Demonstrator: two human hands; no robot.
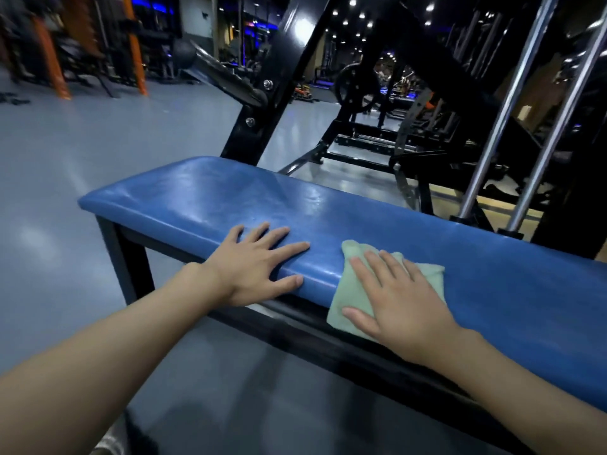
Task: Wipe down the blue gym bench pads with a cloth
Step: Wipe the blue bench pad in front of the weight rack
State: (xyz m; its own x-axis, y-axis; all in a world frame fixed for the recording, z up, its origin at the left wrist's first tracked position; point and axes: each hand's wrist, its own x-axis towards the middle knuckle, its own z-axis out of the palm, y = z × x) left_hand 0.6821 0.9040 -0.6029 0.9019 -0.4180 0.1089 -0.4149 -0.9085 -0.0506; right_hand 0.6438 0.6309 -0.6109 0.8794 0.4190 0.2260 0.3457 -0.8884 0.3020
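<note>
A grey gym floor (65,159) stretches behind a black machine frame (269,93) and chrome bars (499,126). In front, a blue pad (230,198) tops the black-legged counter (131,257). The left hand (253,267) lies flat on the pad's near edge, fingers spread wide, holding nothing. Just beside it, the right hand (397,297), fingers straight, presses a pale green cloth (348,290) onto the pad, one end draping over the edge.

A gym: padded blue bench (230,198), black machine frames (262,103), weight plate (356,88), chrome guide rods (505,105).
</note>
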